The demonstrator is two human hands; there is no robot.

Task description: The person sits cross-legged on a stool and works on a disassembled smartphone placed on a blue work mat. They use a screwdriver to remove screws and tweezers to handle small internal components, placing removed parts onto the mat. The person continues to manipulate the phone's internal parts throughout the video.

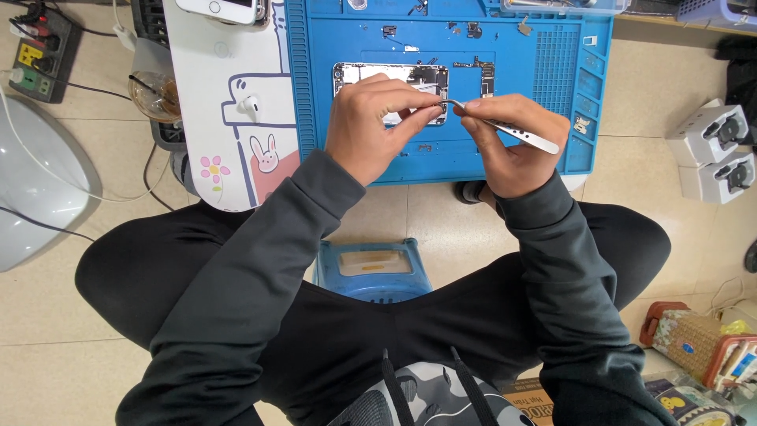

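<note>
Blue mat (pixel 544 71): right hand (pixel 516 146) fingers pinch tweezers (pixel 505 126), tips left toward phone frame (pixel 371 75); left hand (pixel 374 122) fingers steady it.

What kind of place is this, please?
Most likely a small phone repair spot set up on the floor: an opened phone lies on a blue repair mat, the right hand holds metal tweezers over it, and loose small parts lie about.

A single head-worn camera looks almost straight down from above the seated person, close enough that arms and lap fill the lower half. The blue work mat (pixel 449 71) sits at the top centre, floor tiles showing on both sides of it.
</note>
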